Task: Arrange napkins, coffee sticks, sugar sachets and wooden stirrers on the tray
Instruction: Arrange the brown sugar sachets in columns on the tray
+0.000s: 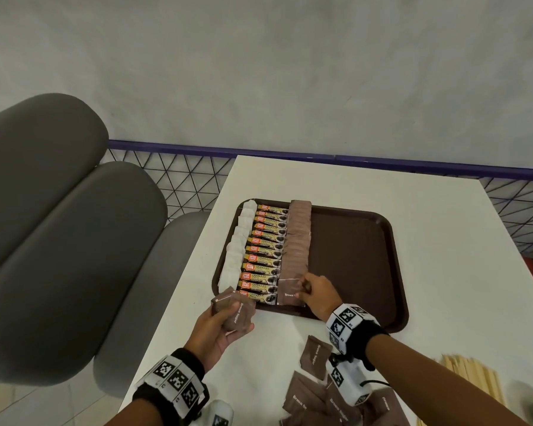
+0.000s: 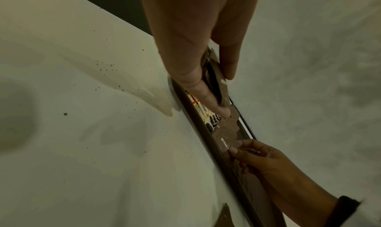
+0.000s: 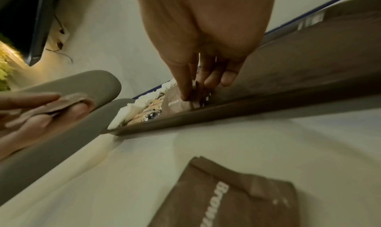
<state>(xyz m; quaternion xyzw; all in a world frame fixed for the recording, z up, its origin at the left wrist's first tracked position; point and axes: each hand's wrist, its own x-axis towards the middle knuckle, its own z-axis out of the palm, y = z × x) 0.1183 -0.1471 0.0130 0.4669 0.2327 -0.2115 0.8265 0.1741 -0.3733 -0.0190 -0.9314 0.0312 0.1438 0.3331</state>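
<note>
A dark brown tray (image 1: 357, 256) on the white table holds three columns: white napkins (image 1: 237, 250), coffee sticks (image 1: 263, 256) and brown sugar sachets (image 1: 297, 238). My right hand (image 1: 310, 292) pinches the nearest brown sugar sachet (image 1: 290, 292) at the front end of that column, low over the tray. My left hand (image 1: 225, 321) grips a small stack of brown sugar sachets (image 1: 236, 312) just off the tray's front left corner. The same stack (image 2: 218, 77) sits between thumb and fingers in the left wrist view. In the right wrist view the fingers (image 3: 186, 87) press the sachet (image 3: 177, 103).
Loose brown sugar sachets (image 1: 316, 358) lie on the table in front of the tray. Wooden stirrers (image 1: 474, 379) lie at the right front edge. The tray's right half is bare. Grey padded seats (image 1: 59, 241) stand to the left, a wire fence behind.
</note>
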